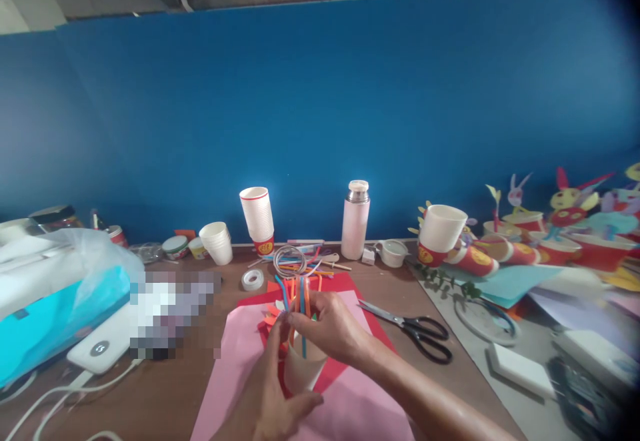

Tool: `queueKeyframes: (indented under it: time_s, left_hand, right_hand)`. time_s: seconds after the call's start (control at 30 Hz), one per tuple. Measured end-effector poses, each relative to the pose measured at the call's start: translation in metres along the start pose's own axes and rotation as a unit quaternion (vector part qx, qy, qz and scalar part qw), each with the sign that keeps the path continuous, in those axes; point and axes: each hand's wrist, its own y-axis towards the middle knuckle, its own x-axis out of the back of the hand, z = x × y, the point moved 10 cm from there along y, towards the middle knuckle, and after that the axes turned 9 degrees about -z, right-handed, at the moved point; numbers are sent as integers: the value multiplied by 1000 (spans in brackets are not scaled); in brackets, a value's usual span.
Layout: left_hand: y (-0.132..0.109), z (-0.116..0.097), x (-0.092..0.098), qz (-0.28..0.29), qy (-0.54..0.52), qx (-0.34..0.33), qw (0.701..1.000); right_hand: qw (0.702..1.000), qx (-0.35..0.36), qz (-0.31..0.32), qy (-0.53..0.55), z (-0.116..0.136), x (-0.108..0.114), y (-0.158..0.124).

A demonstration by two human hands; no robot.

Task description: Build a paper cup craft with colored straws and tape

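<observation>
My left hand (263,391) is wrapped around a white paper cup (303,367), its thumb on the near side. Several bendy straws (303,297), blue and orange, stand in the cup with their bent ends above the rim. My right hand (333,324) pinches these straws just over the rim, and its fingertips hide part of them. Under the cup lie a pink paper sheet (235,367) and a red paper sheet (345,287). Orange paper scraps (270,314) show behind my left fingers.
Black-handled scissors (425,334) lie open at right. Behind are a tape roll (253,279), stacked paper cups (257,217), loose straws (320,254) and a pink thermos (356,224). Decorated cups (555,247) crowd the right; a power bank (100,344) with cables lies left.
</observation>
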Motion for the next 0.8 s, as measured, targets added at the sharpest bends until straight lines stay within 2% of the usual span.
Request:
queueKeyframes:
  time_s: [0.1,0.23,0.5,0.67,0.8]
  left_hand:
    - [1,1,0,-31,5,9,999]
    - [1,2,1,-33,-11,16,999]
    - [-1,-11,-7,15,-55,-48,997]
    - [0,-20,-7,18,-72,-66,995]
    - [3,-9,-3,2,-70,-24,997]
  right_hand:
    - [999,-21,1,-40,-5,2,1]
    - [999,-15,28,-42,-5,-1,1]
    - [994,-38,98,-2,-14,-5,-2]
    - [990,-46,115,69,-15,-5,-1]
    - [978,-63,120,159,-14,-3,3]
